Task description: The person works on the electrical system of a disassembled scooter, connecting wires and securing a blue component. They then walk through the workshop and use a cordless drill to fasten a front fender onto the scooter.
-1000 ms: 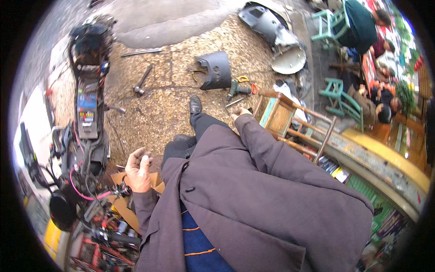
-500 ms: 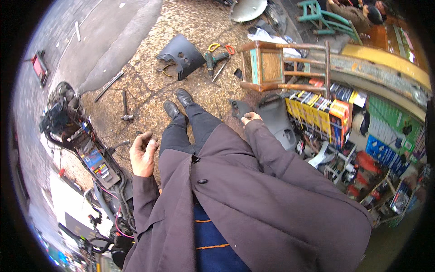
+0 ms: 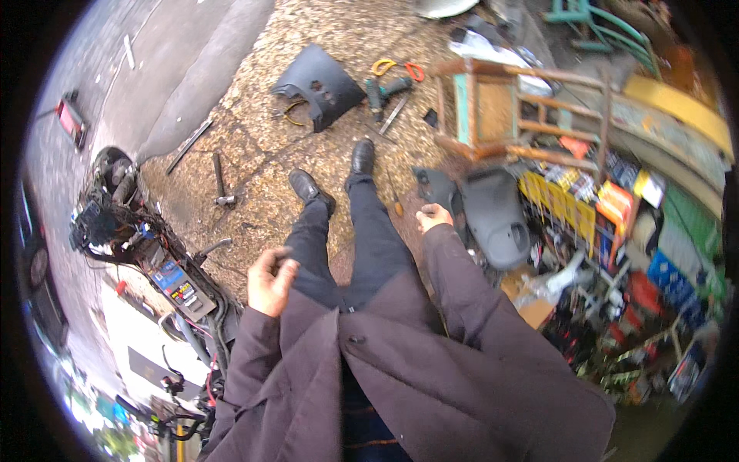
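My left hand hangs over my left thigh, its fingers loosely bent and apart, holding nothing I can see. My right hand is beside my right leg with fingers curled; anything inside is too small to make out. It is nearest grey plastic panels. At my left stands a stripped scooter with an exposed battery. On the pebbled ground beyond my shoes lie a dark curved panel, a drill, tools with yellow and orange handles and a hammer.
A wooden chair stands at the right, beside a yellow ledge and piled boxes, tools and parts. A teal chair is at top right. A metal bar lies left of the hammer. A dark car is at the far left.
My view has swung round, bringing the cluttered right side further into sight. My feet have shifted apart, and both hands hang a little lower relative to my legs.
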{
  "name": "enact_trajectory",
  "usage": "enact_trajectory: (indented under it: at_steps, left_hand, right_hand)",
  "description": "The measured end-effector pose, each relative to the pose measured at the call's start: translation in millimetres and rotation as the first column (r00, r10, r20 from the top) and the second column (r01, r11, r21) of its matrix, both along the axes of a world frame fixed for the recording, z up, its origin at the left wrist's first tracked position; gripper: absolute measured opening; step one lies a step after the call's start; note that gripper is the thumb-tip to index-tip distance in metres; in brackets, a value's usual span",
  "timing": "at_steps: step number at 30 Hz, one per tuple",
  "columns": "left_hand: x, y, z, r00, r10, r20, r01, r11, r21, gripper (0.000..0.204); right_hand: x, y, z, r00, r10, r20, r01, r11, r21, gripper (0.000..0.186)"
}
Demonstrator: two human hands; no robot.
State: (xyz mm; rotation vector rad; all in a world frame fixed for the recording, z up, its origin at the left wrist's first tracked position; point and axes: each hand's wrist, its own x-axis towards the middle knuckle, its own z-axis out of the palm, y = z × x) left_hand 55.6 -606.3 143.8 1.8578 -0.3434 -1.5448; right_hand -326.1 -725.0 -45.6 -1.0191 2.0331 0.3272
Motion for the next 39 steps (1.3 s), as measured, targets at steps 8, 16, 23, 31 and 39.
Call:
enact_trajectory:
  at_steps: [8,16,23,31,39]
  left_hand:
    - [-82,-14,-182,0.977,0.043,-0.208,0.014,0.964,0.266,0.028]
    - [-100,-27,-294,0.918,0.273,-0.287,-0.156,0.915,0.372,0.028]
    - [-69,-42,-305,0.821,0.485,-0.300,-0.344,0.841,0.418,0.029]
    - [-51,-45,-313,0.793,0.527,-0.305,-0.379,0.820,0.430,0.030]
    - [-62,-39,-293,0.887,0.386,-0.252,-0.273,0.881,0.388,0.028]
  right_hand:
    - [80,-195,-193,0.759,0.651,-0.002,-0.647,0.753,-0.125,0.040]
    - [119,-288,-364,0.392,0.903,-0.174,-0.920,0.385,-0.072,0.047]
    - [122,-314,-446,0.060,0.935,-0.350,-0.993,0.090,0.072,0.050]
    - [128,-316,-469,-0.244,0.897,-0.368,-0.958,-0.165,0.234,0.047]
    - [115,-280,-356,0.075,0.988,-0.138,-0.972,0.104,0.210,0.061]
